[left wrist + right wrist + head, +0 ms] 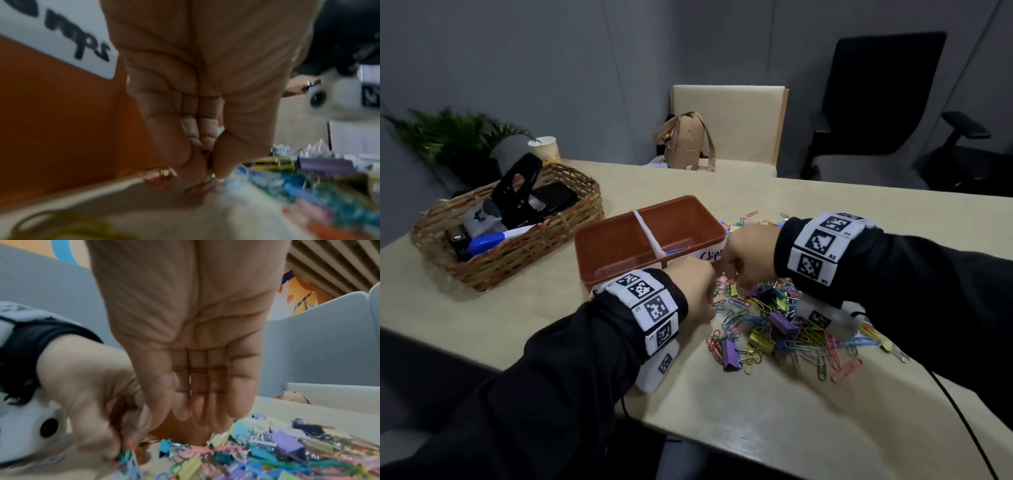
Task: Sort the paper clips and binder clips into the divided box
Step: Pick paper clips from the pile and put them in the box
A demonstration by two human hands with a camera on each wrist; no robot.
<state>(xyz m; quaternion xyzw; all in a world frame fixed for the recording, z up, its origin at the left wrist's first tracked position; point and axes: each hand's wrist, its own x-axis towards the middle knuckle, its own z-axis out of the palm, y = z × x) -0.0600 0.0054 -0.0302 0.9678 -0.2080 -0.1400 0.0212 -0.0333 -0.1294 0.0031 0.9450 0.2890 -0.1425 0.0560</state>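
The brown divided box [616, 240] stands mid-table with a white divider and a "Clips" label [61, 40]; a few paper clips lie in its right compartment. A heap of coloured paper clips and binder clips [774, 325] lies to the right of and in front of it. My left hand [695, 291] is at the heap's left edge by the box's front corner, and its curled fingers pinch a small bunch of paper clips [125, 452]. My right hand [743, 260] hovers over the heap's far side, its fingers [195, 410] straight and pointing down, with nothing seen in them.
A wicker basket [517, 222] with a hole punch and a marker sits left of the box. A paper cup [546, 149] and a plant [448, 137] stand behind it. A brown bag [688, 140] rests on a chair beyond the table. A black cable [962, 411] crosses the front right.
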